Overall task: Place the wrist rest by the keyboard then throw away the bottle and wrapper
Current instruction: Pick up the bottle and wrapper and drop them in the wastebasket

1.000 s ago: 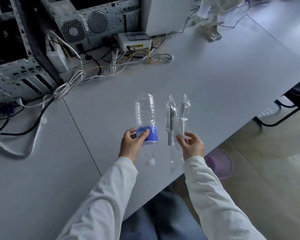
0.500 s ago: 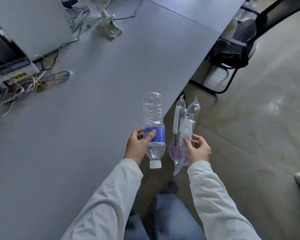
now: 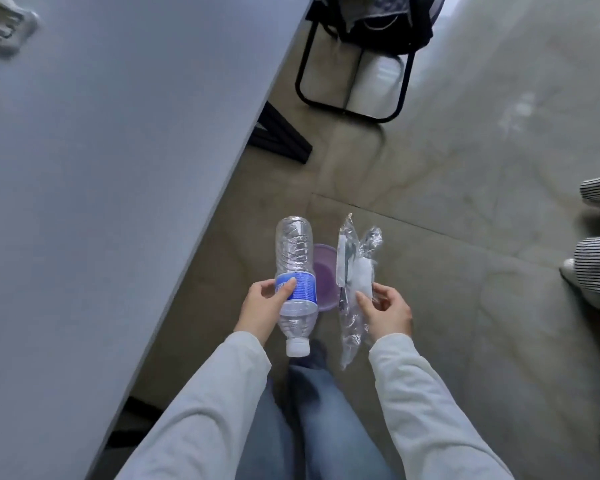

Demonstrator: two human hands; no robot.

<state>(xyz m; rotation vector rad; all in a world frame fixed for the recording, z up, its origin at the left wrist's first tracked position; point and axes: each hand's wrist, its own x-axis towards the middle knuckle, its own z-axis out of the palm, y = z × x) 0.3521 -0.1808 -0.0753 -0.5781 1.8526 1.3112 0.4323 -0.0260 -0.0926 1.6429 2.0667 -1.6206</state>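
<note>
With the view now swung off the table, the left hand grips the bottle and the right hand the wrapper, both above the purple bin, ready to drop.

The view swings away from the desk: a second ago the bottle and wrapper are over its top; now both hang over the floor, clear of its edge. The purple bin, earlier below and right of the right hand's fingers, now shows between the bottle and wrapper, just beyond the left hand's fingers. The computer cases and cables are gone from view; a black chair has come into it.
</note>
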